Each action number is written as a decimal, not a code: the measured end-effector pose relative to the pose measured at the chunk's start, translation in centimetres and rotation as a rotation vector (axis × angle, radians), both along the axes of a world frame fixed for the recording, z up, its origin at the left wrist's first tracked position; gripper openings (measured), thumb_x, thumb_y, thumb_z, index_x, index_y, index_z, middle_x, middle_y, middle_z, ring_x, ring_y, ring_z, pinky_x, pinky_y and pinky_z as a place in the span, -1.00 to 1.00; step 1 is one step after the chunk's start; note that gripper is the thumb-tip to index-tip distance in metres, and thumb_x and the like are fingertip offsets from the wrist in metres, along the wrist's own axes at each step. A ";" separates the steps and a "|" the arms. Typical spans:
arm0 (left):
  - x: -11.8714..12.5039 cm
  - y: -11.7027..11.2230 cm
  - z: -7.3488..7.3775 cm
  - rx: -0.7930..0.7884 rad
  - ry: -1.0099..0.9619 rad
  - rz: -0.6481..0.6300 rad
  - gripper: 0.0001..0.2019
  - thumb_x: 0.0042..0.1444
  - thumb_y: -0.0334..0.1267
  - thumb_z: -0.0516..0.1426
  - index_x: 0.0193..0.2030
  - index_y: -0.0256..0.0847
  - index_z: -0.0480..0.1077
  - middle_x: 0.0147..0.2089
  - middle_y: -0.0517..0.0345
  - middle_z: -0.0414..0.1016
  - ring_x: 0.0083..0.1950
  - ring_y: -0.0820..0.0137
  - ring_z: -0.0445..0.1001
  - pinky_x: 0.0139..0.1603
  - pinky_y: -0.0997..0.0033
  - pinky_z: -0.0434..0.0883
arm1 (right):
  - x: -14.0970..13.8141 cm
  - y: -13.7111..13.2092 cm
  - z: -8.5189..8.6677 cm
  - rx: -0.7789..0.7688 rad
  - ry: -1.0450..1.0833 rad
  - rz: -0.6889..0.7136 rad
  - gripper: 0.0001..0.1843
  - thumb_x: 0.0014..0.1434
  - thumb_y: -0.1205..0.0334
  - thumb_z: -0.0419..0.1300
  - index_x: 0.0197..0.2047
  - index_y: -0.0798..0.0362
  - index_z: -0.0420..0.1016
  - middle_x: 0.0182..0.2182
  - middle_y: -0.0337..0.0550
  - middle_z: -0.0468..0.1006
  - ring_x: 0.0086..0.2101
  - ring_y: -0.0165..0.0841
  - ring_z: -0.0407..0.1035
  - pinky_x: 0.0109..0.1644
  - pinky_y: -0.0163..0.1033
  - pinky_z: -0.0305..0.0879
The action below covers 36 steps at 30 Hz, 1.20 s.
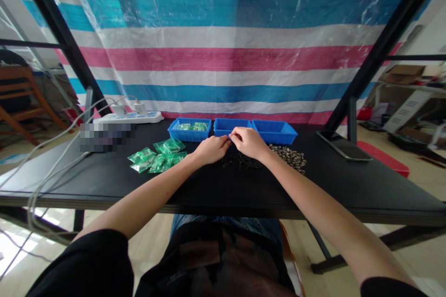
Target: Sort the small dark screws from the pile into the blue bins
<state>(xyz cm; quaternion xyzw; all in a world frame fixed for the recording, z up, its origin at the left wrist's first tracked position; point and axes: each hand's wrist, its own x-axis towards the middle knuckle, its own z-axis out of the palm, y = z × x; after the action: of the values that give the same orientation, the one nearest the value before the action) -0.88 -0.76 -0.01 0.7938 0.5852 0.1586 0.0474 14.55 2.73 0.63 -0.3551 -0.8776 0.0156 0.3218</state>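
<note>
My left hand (pixel 212 149) and my right hand (pixel 248 142) meet over the black table (pixel 104 181), fingertips pinched together just in front of the middle blue bin (pixel 230 126). What they pinch is too small to make out. Under my right hand lies a scatter of small dark screws (pixel 240 161). A pile of silvery metal parts (pixel 291 157) sits just right of that hand. Several small green plastic bags (pixel 156 158) lie left of my left hand. The left blue bin (pixel 193 130) holds a few green bags.
A third blue bin (pixel 275 132) stands at the right of the row. A white power strip (pixel 130 117) with plugs and cables (pixel 52 148) lies at the back left. A dark flat phone-like object (pixel 343 147) rests at the right. A striped tarp (pixel 223 55) hangs behind.
</note>
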 end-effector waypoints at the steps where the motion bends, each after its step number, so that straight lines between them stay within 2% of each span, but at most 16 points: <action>1: 0.0 0.0 0.1 -0.002 -0.001 0.010 -0.64 0.24 -0.10 -0.20 -0.18 -0.16 0.36 -0.30 0.08 0.51 -0.26 0.29 0.50 -0.22 0.34 0.37 | 0.0 0.0 0.0 -0.006 0.008 0.003 -0.82 0.17 0.28 0.03 -0.42 0.10 0.38 -0.49 -0.19 0.45 -0.49 -0.43 0.26 -0.41 -0.36 0.02; 6: 0.0 -0.1 0.3 -0.025 -0.026 0.035 -0.64 0.24 -0.11 -0.22 -0.19 -0.15 0.35 -0.31 0.10 0.51 -0.23 0.29 0.50 -0.20 0.34 0.36 | 0.0 -0.2 0.2 -0.035 0.061 -0.004 -0.88 0.16 0.30 0.04 -0.29 0.09 0.38 -0.50 -0.20 0.45 -0.49 -0.42 0.29 -0.40 -0.36 0.06; 13: 0.0 -0.2 0.5 -0.034 -0.028 0.053 -0.66 0.23 -0.14 -0.22 -0.19 -0.15 0.33 -0.28 0.09 0.50 -0.22 0.30 0.49 -0.19 0.36 0.35 | -0.1 -0.2 0.0 0.007 0.037 0.037 -0.90 0.15 0.33 0.03 -0.34 0.08 0.36 -0.49 -0.21 0.44 -0.49 -0.43 0.27 -0.40 -0.37 0.06; 31: -0.1 -0.3 0.7 0.013 0.025 0.087 -0.58 0.23 -0.09 -0.21 -0.21 -0.16 0.44 -0.27 0.04 0.52 -0.22 0.23 0.49 -0.24 0.32 0.35 | -0.4 -0.7 -0.1 -0.004 -0.033 0.039 -0.90 0.15 0.38 0.03 -0.29 0.08 0.35 -0.44 -0.18 0.45 -0.44 -0.40 0.29 -0.36 -0.35 0.07; 36: 0.0 -0.5 0.9 0.020 0.023 0.094 -0.58 0.23 -0.08 -0.20 -0.24 -0.16 0.44 -0.28 0.05 0.52 -0.22 0.22 0.48 -0.24 0.32 0.34 | -0.4 -0.6 -0.1 -0.007 -0.049 0.026 -0.87 0.15 0.40 0.02 -0.24 0.08 0.35 -0.37 -0.15 0.49 -0.37 -0.36 0.34 -0.31 -0.33 0.10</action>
<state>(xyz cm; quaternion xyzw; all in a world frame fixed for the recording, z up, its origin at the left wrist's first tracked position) -0.91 -1.21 0.86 0.7677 0.6206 0.1576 0.0251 14.10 2.12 0.53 -0.3449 -0.8898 0.0140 0.2986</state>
